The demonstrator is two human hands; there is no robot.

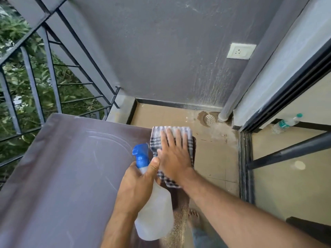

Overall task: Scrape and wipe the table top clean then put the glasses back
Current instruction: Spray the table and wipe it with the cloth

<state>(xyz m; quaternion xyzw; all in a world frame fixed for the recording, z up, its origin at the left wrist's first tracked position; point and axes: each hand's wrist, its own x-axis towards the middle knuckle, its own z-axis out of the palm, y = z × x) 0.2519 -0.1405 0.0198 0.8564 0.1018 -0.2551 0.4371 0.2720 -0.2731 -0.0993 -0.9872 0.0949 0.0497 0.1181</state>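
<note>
A dark brown table top (68, 167) fills the lower left, with pale curved wipe streaks on it. My right hand (174, 154) lies flat, fingers spread, on a black-and-white checked cloth (172, 130) at the table's far right corner. My left hand (138, 183) grips the neck of a translucent spray bottle (155, 215) with a blue trigger head (141, 154), held just above the table beside the cloth. No glasses are in view.
A grey railing (35, 83) runs along the left with foliage beyond. A grey wall with a socket (240, 51) stands ahead. The tiled floor has a drain (209, 119) and a pipe (227, 111). A sliding door frame (247, 158) and a plastic bottle (286, 122) are to the right.
</note>
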